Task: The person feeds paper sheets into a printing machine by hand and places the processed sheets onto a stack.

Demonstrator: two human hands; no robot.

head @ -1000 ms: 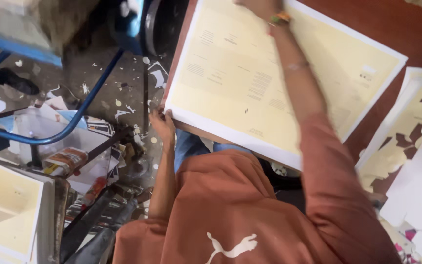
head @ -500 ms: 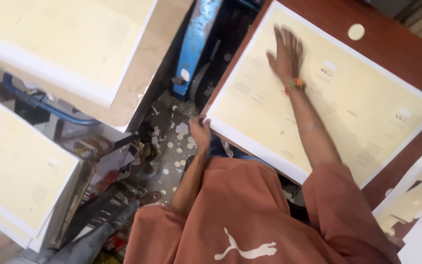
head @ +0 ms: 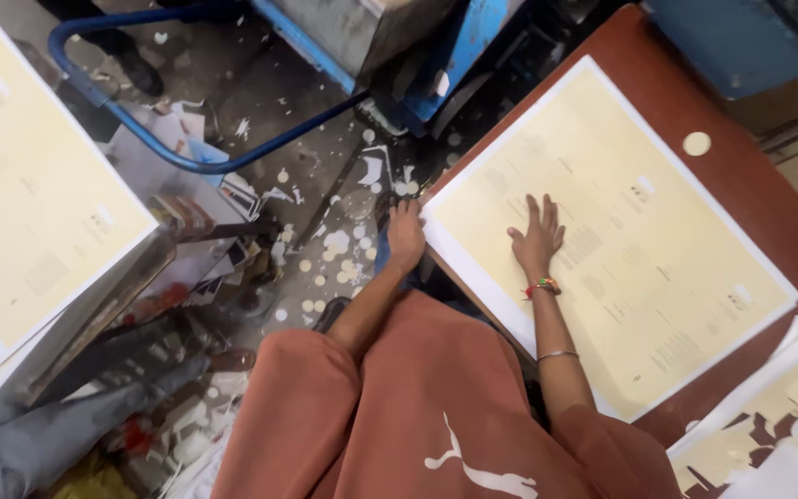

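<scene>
Head view, left to right: a stack of cream sheets [head: 39,203] lies at far left, paper scraps litter the floor [head: 325,249], and the left hand [head: 405,236] has its fingers curled over the near-left corner of the big cream sheet [head: 639,240], gripping the edge. The right hand [head: 536,242] lies just right of it, fingers spread flat and released, pressing on the sheet, which rests on the brown surface [head: 741,157]. To handle the sheet well, I judge the flat hand should keep even pressure while the left keeps the corner square, without creasing it.
</scene>
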